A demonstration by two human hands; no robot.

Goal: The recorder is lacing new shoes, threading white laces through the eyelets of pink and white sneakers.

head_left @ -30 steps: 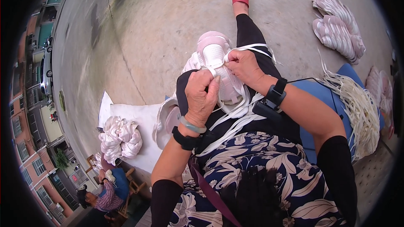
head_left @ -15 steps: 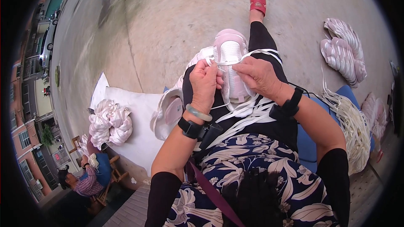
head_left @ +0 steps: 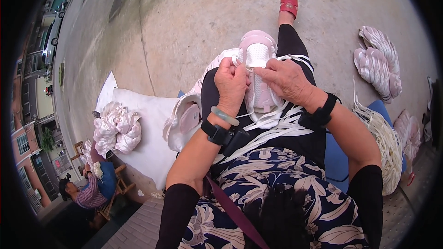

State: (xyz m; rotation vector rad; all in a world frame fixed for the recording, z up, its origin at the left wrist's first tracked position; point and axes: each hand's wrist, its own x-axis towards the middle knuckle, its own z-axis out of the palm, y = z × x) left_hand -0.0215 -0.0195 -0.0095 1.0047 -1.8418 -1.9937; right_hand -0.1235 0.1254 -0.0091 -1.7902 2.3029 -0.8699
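On my lap lies a pink and white shoe upper (head_left: 257, 54), its rounded toe pointing away from me. My left hand (head_left: 230, 85) is closed in a pinch at its left edge, with a white shoelace between thumb and fingers. From the other side, my right hand (head_left: 290, 83) pinches lace over the middle of the upper; its fingertips hide the exact spot. A length of white shoelace (head_left: 299, 58) runs over my right thigh. Several loose laces (head_left: 282, 128) spread across my lap, below the upper. Another pale upper (head_left: 183, 117) sits beside my left thigh.
A bundle of pale uppers (head_left: 117, 129) rests on a white sheet (head_left: 150, 110) at left. Stacked uppers (head_left: 378, 67) lie on the concrete at right. A hank of laces (head_left: 383, 152) hangs over a blue surface (head_left: 336, 157). Another person (head_left: 94, 196) sits at lower left.
My hands have come closer together over the upper, and the lace stretched between them now shows only as a short piece. The whole view has shifted slightly.
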